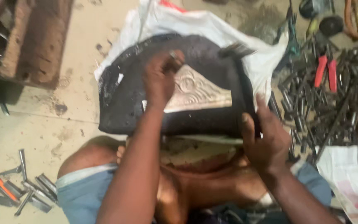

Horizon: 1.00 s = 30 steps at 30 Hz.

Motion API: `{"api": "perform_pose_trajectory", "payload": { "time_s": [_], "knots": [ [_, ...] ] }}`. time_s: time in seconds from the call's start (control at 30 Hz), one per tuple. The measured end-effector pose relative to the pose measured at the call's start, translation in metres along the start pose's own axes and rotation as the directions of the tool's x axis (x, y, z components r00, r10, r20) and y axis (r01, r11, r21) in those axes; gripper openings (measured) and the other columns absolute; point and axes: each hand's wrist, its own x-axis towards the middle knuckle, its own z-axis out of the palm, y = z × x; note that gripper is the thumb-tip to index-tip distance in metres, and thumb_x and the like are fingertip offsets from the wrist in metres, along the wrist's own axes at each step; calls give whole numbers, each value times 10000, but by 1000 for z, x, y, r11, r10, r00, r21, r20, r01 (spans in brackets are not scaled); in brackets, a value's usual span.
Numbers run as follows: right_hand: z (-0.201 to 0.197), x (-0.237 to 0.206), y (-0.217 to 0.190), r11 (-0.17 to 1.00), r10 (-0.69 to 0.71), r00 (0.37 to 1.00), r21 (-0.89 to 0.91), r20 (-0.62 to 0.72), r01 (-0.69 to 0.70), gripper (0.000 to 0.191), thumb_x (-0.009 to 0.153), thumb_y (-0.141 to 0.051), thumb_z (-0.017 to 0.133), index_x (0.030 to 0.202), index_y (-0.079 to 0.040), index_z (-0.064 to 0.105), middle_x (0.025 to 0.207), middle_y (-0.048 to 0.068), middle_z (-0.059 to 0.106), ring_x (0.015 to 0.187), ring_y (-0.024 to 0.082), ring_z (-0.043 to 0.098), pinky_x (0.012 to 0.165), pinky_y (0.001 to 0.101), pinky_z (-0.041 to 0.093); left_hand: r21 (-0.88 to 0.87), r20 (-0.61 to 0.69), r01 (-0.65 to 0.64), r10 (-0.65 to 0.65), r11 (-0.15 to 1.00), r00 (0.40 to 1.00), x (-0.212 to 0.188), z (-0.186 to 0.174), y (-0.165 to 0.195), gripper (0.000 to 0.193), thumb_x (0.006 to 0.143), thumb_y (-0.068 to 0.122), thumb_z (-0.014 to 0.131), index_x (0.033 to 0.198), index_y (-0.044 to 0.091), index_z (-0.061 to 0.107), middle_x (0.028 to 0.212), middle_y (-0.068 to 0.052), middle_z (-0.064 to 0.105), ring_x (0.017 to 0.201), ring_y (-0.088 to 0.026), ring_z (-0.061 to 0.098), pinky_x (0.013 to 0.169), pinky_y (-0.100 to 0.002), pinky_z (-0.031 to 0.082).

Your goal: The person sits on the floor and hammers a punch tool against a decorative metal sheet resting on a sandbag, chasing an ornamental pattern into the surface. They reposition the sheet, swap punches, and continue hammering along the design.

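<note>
I saw the left hand (160,79) closed on a small tool, pressed to the metal sheet (199,92) on the black block (123,97), w/ the right hand (266,139) gripping the block's edge. White sack (212,29) lay under it. Punches (311,103) & red pliers (326,70) crowded the right, chisels (21,188) at left.

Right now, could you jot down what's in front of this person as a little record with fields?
Setting: a person sits on a stained floor, seen from above
Workpiece: black slab with a pale embossed metal panel set in it, resting on a white sack
Left hand: pressing on the panel's upper left edge, gripping something small; what it is cannot be told
Right hand: gripping the slab's right edge
Right side: heap of dark punches, red-handled pliers
Lower left: chisels
</note>
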Motion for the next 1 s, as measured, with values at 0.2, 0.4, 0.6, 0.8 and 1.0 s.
{"api": "perform_pose_trajectory", "payload": {
  "time_s": [0.2, 0.4, 0.6, 0.8, 1.0],
  "knots": [
    [14, 5, 4, 951, 279, 943, 86, 182, -298, 548, 953, -183, 719, 1476, -87, 582, 906, 251, 716, 795, 384, 732, 697, 435, 558, 302, -25, -9, 17, 953, 1000, -2, -3, 12, 298, 873, -142, 627, 1021, 80, 759, 981, -51, 783, 877, -89, 765, 780, -257, 631],
    [26, -5, 3, 991, 57, 996, 117, 61, -64, 493, 995, -169, 705, 1469, -106, 586, 1077, 241, 714, 904, 394, 717, 749, 431, 566, 476, 104, -234, 210, 848, 972, -1, 7, 9, 168, 854, 7, 785, 992, 101, 767, 920, -66, 777, 858, -221, 736, 745, -337, 577],
    [31, -2, 3, 987, 78, 994, 135, 83, -89, 461, 995, -125, 710, 1449, -126, 623, 752, 172, 595, 617, 323, 602, 618, 438, 497, 554, 158, -223, 162, 802, 974, -2, 9, 4, 160, 874, 41, 762, 1011, 123, 777, 917, -35, 782, 835, -232, 730, 747, -357, 570],
    [30, -2, 4, 985, 19, 1000, 171, 13, -21, 450, 1034, -106, 692, 1473, -129, 598, 744, 143, 565, 608, 262, 575, 609, 410, 488, 621, 130, -167, 109, 766, 985, -4, 12, 4, 158, 901, 42, 744, 1005, 149, 794, 919, -10, 793, 819, -196, 737, 727, -342, 576],
    [38, 0, 4, 972, -76, 992, 215, -96, 95, 437, 1036, -84, 687, 1464, -101, 598, 743, 87, 644, 570, 175, 614, 514, 333, 504, 576, 171, -261, 198, 774, 965, -5, 10, 3, 221, 863, 5, 722, 1046, 114, 779, 957, -41, 791, 846, -214, 737, 752, -351, 581]
  ]
}}
